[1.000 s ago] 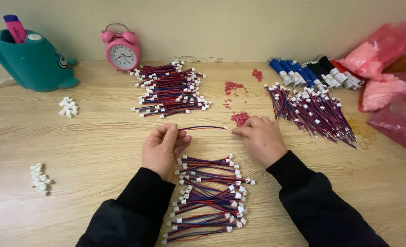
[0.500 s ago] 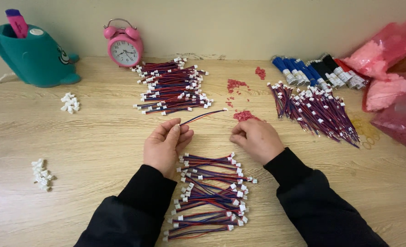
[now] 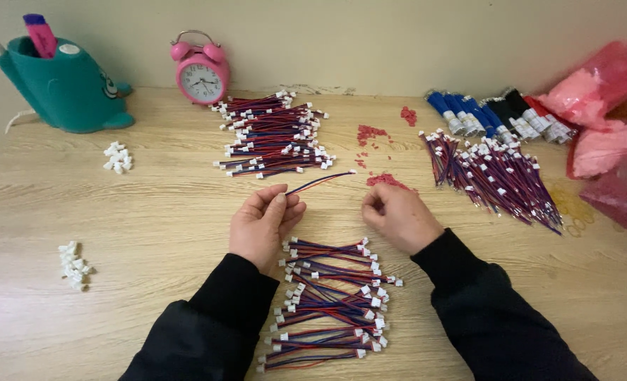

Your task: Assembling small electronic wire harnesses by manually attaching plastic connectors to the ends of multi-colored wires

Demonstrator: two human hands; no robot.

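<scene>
So your left hand [image 3: 264, 224] is pinching one red-and-blue wire [image 3: 320, 182] that points off to 2 o'clock, while your right hand [image 3: 397, 215] is curled shut, holding nothing I can see. Looks partway: finished pile [image 3: 331, 300] at 6 o'clock, big unsorted bunch [image 3: 493, 173] left at 3 o'clock on the tabletop [image 3: 137, 212].

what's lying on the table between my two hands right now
In the head view, only bare wooden table lies between the left hand and the right hand; the wire held by the left hand slants above that gap.
</scene>
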